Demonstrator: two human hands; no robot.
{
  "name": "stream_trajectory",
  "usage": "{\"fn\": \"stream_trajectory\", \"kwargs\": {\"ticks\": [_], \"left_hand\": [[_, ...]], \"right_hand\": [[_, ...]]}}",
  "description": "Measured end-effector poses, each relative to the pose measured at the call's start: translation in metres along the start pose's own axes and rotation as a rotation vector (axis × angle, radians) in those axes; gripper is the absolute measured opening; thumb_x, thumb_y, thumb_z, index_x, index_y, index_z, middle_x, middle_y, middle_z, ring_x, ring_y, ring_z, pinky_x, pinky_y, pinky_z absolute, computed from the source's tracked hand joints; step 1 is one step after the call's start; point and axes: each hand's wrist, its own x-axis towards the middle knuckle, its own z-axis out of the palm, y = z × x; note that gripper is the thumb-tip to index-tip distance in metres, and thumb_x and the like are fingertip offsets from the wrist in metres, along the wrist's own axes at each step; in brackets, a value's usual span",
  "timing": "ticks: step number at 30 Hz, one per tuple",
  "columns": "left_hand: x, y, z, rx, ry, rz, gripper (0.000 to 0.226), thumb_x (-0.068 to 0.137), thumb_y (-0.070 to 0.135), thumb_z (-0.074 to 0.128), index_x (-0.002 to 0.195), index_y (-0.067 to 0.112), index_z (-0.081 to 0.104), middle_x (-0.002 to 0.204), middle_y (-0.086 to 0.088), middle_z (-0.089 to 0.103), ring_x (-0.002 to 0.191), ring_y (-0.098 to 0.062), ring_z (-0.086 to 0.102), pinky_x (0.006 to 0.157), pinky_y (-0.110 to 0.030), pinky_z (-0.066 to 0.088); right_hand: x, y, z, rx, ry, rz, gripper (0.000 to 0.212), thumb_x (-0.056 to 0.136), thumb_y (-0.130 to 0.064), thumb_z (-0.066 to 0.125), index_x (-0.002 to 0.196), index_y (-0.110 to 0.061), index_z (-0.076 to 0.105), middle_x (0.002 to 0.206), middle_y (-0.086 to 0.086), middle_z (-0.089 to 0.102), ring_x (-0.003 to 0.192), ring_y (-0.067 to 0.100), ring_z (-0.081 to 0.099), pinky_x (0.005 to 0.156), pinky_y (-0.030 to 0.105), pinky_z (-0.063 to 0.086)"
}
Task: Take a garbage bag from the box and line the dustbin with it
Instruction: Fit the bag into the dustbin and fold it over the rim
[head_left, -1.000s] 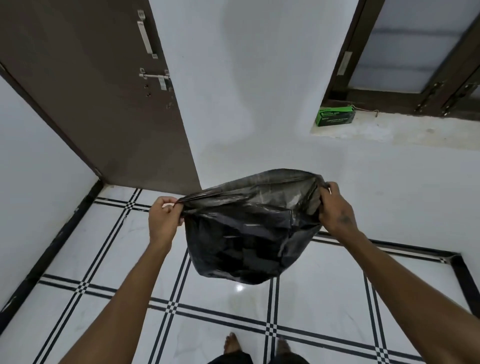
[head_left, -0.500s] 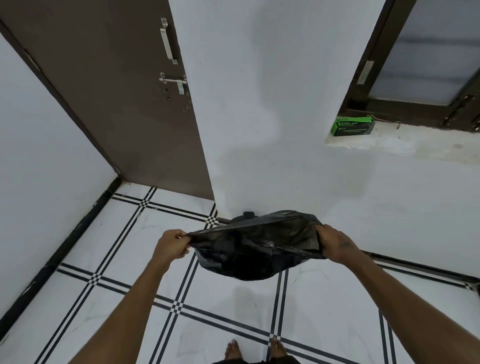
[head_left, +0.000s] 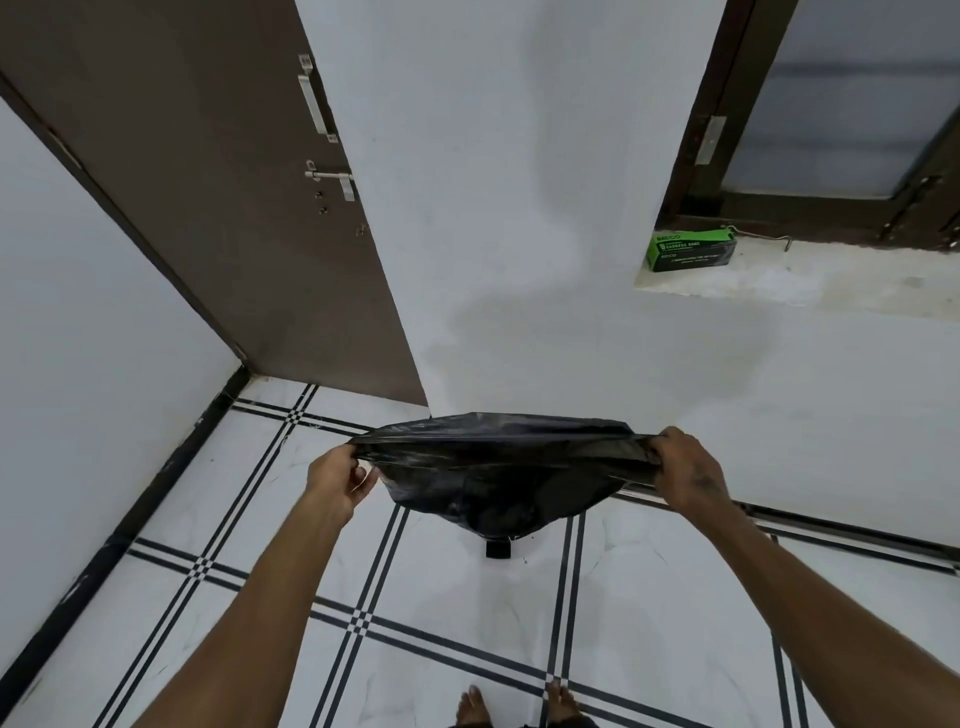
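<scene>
Between the two outstretched hands, above the tiled floor (head_left: 441, 587): one black garbage bag (head_left: 498, 478), held in the air.

Left hand (head_left: 335, 480): fingers curled, pinching the bag's left rim corner.

Right hand (head_left: 685, 475): fingers curled round the bag's right rim corner.

Bag: rim pulled taut in a near-level line from one grip to the other; body sags below that line, lowest at the middle, with a small black tab at the bottom. Both grips sit at the upper outer corners; the bulk hangs between and beneath them.

Green box (head_left: 691, 250): lies on the window ledge (head_left: 810, 283) at upper right, well apart from the bag.

Brown door (head_left: 218, 197): upper left, with metal handle and bolt.

Bare feet (head_left: 514, 706): at bottom edge, on the floor.
</scene>
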Motion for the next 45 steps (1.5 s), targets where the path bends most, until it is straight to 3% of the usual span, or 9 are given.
{"fn": "stream_trajectory", "kwargs": {"ticks": [6,8,11,14,16,24,33,40,45], "left_hand": [[-0.007,-0.007,0.009,-0.013,-0.138,0.074,0.024,0.096,-0.004,0.047,0.110,0.005,0.065,0.099,-0.012,0.070,0.084,-0.020,0.068,0.057,-0.026,0.060],[-0.012,-0.014,0.009,0.063,-0.125,0.111,0.022,0.097,-0.004,0.047,0.109,0.004,0.063,0.097,-0.014,0.069,0.083,-0.023,0.067,0.057,-0.026,0.060],[-0.008,-0.028,-0.003,0.496,-0.025,0.321,0.009,0.094,0.007,0.057,0.101,0.007,0.063,0.088,-0.013,0.069,0.072,-0.022,0.067,0.057,-0.030,0.060],[0.006,-0.031,-0.019,0.963,0.007,0.562,0.006,0.088,0.014,0.057,0.090,0.017,0.063,0.069,-0.006,0.068,0.061,-0.022,0.065,0.057,-0.033,0.053],[0.016,-0.022,-0.024,1.076,0.047,0.608,0.006,0.087,0.016,0.056,0.084,0.018,0.061,0.064,-0.001,0.065,0.062,-0.023,0.062,0.054,-0.030,0.045],[0.045,0.024,-0.042,1.048,0.184,0.777,0.012,0.089,0.020,0.055,0.077,0.018,0.058,0.064,-0.001,0.061,0.059,-0.022,0.056,0.050,-0.026,0.033],[0.072,0.034,-0.055,0.946,0.181,0.750,0.013,0.090,0.015,0.053,0.079,0.012,0.060,0.063,0.000,0.060,0.058,-0.016,0.054,0.048,-0.025,0.032],[0.097,0.046,-0.060,1.007,-0.029,0.722,0.016,0.091,0.011,0.054,0.104,0.020,0.054,0.078,-0.001,0.065,0.066,-0.021,0.061,0.054,-0.029,0.041],[0.109,0.054,-0.053,1.067,-0.033,0.685,0.015,0.085,0.011,0.060,0.097,0.019,0.055,0.081,0.003,0.065,0.069,-0.022,0.062,0.054,-0.028,0.039]], "right_hand": [[-0.004,0.007,0.010,0.044,-0.103,-0.163,0.034,0.082,-0.006,0.064,0.114,-0.013,0.055,0.119,0.003,0.049,0.075,0.020,0.048,0.066,0.029,0.039],[-0.005,0.005,0.014,0.043,-0.138,-0.186,0.037,0.082,-0.005,0.062,0.116,-0.013,0.053,0.118,0.004,0.048,0.071,0.020,0.046,0.065,0.029,0.039],[0.001,-0.005,0.020,0.060,-0.159,-0.177,0.047,0.082,-0.006,0.063,0.126,-0.016,0.050,0.120,0.006,0.049,0.072,0.023,0.051,0.067,0.029,0.041],[0.012,-0.020,0.022,0.130,-0.140,-0.204,0.069,0.083,-0.017,0.068,0.144,-0.028,0.037,0.134,0.004,0.047,0.094,0.030,0.063,0.081,0.037,0.054],[0.022,-0.036,0.021,0.180,-0.085,-0.221,0.073,0.083,-0.024,0.069,0.146,-0.035,0.035,0.135,0.001,0.048,0.104,0.029,0.064,0.089,0.040,0.054],[0.049,-0.094,0.019,0.161,0.044,-0.110,0.030,0.084,-0.009,0.061,0.114,-0.015,0.063,0.111,0.002,0.054,0.090,0.030,0.063,0.078,0.036,0.052],[0.067,-0.106,0.025,0.114,0.011,-0.082,0.018,0.087,-0.010,0.059,0.105,-0.011,0.063,0.109,0.001,0.055,0.089,0.029,0.062,0.077,0.036,0.050],[0.103,-0.121,0.023,0.154,0.008,-0.096,0.015,0.087,-0.013,0.061,0.101,-0.012,0.062,0.104,-0.003,0.052,0.086,0.025,0.059,0.073,0.030,0.042],[0.117,-0.129,0.025,0.173,0.028,-0.091,0.024,0.085,-0.009,0.060,0.109,-0.012,0.060,0.107,0.003,0.054,0.087,0.029,0.060,0.073,0.031,0.043]]}}
